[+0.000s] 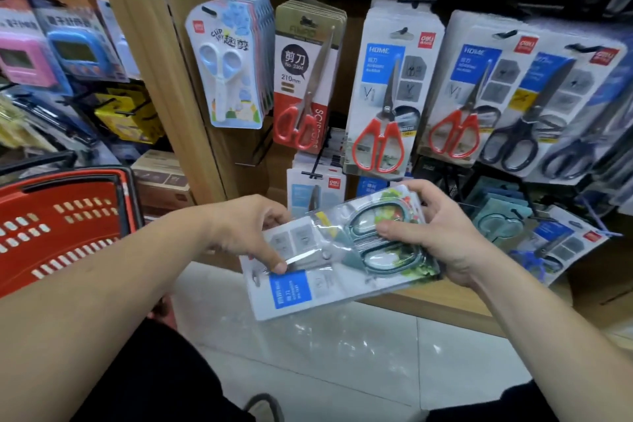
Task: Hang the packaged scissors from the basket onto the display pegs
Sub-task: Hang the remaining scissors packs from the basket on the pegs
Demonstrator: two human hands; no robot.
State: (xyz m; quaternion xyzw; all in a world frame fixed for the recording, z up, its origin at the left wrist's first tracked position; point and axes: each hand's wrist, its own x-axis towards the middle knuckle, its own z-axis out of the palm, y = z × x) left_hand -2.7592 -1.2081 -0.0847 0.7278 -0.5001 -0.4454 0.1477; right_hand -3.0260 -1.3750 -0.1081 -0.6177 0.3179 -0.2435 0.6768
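I hold a pack of grey-green-handled scissors flat and sideways in front of the display, its blue label toward me. My left hand pinches the blade end of the pack. My right hand grips the handle end, thumb across the handles. The red basket stands at the left, by my left forearm; its inside is out of sight. Black display pegs stick out of the wooden panel just above the pack, some bare, others loaded.
Hanging packs fill the upper row: blue child scissors, red-handled scissors, black-handled scissors. Lower pegs at right carry teal and blue packs. Cardboard boxes sit behind the basket. White tiled floor lies below.
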